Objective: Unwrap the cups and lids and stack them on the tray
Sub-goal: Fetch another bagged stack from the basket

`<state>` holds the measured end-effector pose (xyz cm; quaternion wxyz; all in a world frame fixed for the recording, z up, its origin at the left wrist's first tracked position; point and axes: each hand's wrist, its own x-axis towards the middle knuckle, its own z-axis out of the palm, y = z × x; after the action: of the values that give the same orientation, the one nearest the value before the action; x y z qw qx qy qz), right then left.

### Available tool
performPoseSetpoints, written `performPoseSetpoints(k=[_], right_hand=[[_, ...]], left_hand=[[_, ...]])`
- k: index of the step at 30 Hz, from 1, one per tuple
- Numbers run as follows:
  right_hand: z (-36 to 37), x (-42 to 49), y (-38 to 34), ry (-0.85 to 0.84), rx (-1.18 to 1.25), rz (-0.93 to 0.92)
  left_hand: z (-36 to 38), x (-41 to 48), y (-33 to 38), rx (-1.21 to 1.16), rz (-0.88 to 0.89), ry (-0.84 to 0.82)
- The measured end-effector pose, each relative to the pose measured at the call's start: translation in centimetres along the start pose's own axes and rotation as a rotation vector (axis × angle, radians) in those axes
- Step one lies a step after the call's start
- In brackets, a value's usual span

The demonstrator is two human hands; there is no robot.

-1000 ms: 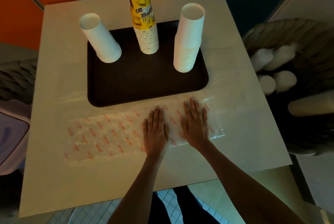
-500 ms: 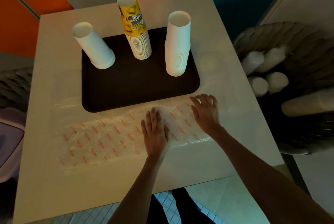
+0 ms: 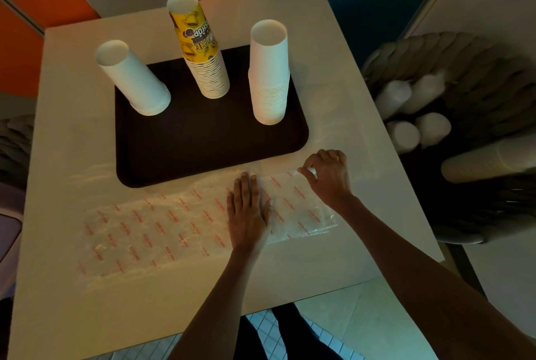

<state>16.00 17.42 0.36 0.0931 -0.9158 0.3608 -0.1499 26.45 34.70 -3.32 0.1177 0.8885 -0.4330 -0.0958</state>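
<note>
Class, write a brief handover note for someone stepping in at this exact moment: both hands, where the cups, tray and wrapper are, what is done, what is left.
Left hand lies flat, pressing the plastic wrapper onto the table. Right hand pinches the wrapper's far right corner.
The tray holds three stacks: left white stack, yellow printed stack, right white stack.
Done: three stacks on the tray; the wrapper lies empty in front of it.
Left: probably clear the wrapper, then fetch the white stacks on the seat at right. No lids seen on the tray.
</note>
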Motion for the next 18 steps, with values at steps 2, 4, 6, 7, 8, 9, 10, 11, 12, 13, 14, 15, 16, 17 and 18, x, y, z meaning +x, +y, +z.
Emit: performPoseSetpoints(k=[2,4,6,7,8,9,10,11,12,13,14,15,16,17,18], right_hand=[[0.3,-0.2,-0.5,0.034,-0.038,0.05],[0.8,-0.8,-1.4,0.118,-0.032,0.107],[1.5,-2.2,-2.8,0.14,0.009,0.036],[2.0,-3.1,-3.4,0.1,0.018,-0.032],[2.5,-4.1,-3.7,0.037,0.027,-0.09],[3.0,-5.0,-3.8,-0.031,0.039,-0.121],[3.3,-5.7,-3.7,-0.093,0.048,-0.117],[3.5,-6.1,-3.5,-0.141,0.048,-0.095],[3.5,-6.1,-3.3,-0.183,0.036,-0.068],[3.4,-5.9,-3.1,-0.221,0.018,-0.055],[3.2,-5.8,-3.1,-0.254,-0.003,-0.047],[3.1,-5.7,-3.2,-0.276,-0.016,-0.038],[3.0,-5.7,-3.2,-0.29,-0.026,-0.022],[2.9,-5.7,-3.2,-0.294,-0.037,-0.009],[2.8,-5.7,-3.2,-0.298,-0.048,0.006]], left_hand=[[-0.1,0.1,0.1,0.013,-0.005,-0.01],[-0.1,0.2,0.3,0.029,-0.01,-0.017],[-0.1,0.2,0.2,0.039,-0.014,-0.019],[0.0,0.1,0.1,0.048,-0.012,-0.02],[0.0,0.1,0.1,0.059,-0.008,-0.022],[0.0,0.1,0.1,0.065,-0.007,-0.023],[0.0,0.1,0.1,0.065,-0.007,-0.025],[0.0,0.1,0.1,0.061,-0.009,-0.027],[0.0,0.1,0.1,0.058,-0.012,-0.028],[0.0,0.1,0.0,0.055,-0.019,-0.032],[0.0,0.0,0.0,0.052,-0.028,-0.044],[0.0,0.0,0.0,0.049,-0.033,-0.06],[-0.1,0.1,0.0,0.045,-0.037,-0.075],[-0.2,0.1,0.1,0.038,-0.04,-0.094],[-0.3,0.2,0.1,0.028,-0.041,-0.122]])
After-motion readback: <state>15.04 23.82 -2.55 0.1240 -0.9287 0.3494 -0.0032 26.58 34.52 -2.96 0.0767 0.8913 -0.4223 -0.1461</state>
